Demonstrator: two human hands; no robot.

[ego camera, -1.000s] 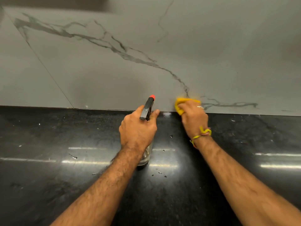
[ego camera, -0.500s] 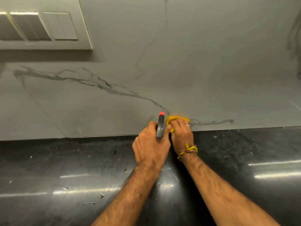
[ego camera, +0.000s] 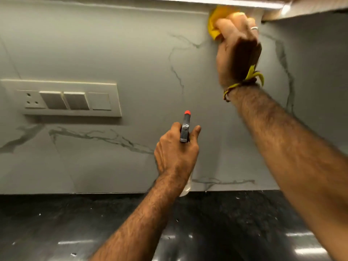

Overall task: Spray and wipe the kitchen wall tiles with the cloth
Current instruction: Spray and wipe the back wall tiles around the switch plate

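Grey marble-veined wall tiles (ego camera: 143,59) fill the back of the view. High up, just under the cabinet, my right hand (ego camera: 237,48) grips a yellow cloth (ego camera: 214,21) and presses it against the tiles. Most of the cloth is hidden behind my fingers. Lower down in the middle, my left hand (ego camera: 177,151) holds a spray bottle (ego camera: 185,129) with a dark head and an orange nozzle pointing at the wall. The bottle's clear body pokes out below my wrist.
A cream switch plate with a socket (ego camera: 66,98) sits on the wall at left. The black glossy countertop (ego camera: 56,227) runs along the bottom. A cabinet underside with a light strip (ego camera: 282,8) bounds the tiles at the top right.
My right hand with the cloth has swept from the bottom edge of the tiles up to the top under the cabinet. The left hand has lifted the bottle higher off the counter.
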